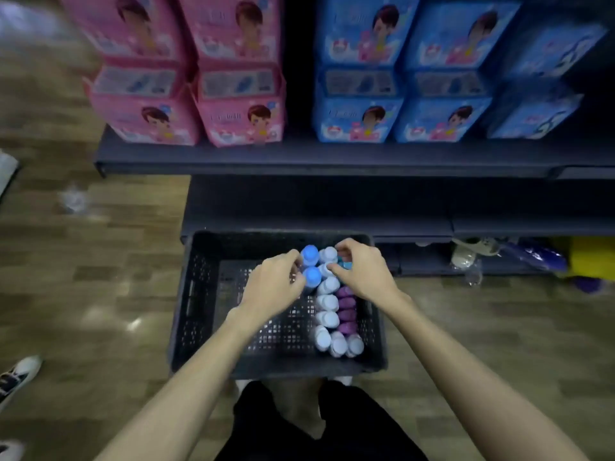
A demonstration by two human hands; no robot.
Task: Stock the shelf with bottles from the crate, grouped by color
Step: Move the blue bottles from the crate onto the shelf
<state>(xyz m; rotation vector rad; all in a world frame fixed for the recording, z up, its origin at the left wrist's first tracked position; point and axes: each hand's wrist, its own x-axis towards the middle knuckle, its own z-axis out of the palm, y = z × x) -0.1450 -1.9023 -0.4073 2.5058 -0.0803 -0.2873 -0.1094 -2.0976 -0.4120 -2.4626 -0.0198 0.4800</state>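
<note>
wood-look flooring (100,261) runs down the left side, with the toe of a white shoe (20,371) at its edge. further right, pink packs (186,94) sit stacked on a dark shelf (299,158), and blue packs (416,94) stand to their right on the same board.

below the shelf a black perforated crate (199,294) rests on the floor, straight in front of the person's dark shorts (316,427). both bare forearms reach forward and down into it, converging toward its far right part.

the left hand (273,284) is palm-down, wrist slightly bent, its fingers curled against two blue-capped bottles (311,266) that stand upright one behind the other; it seems to grip the nearer one, though the fingertips are hidden behind the caps, so the hold is not certain.

just right of these, a row of white-capped bottles (327,307) runs from the far wall of the crate toward the near wall, and a row of purple-capped bottles (347,311) stands touching it on the right.

the right hand (361,271) arches over the far end of these rows, knuckles up, thumb and fingers bent and pinching at bottle tops there; a teal cap (346,262) shows under its fingers. exactly which bottle it grasps is blurred.

further right, under the lower shelf, lie a pale shoe (472,251) and a yellow item (592,257).
</note>
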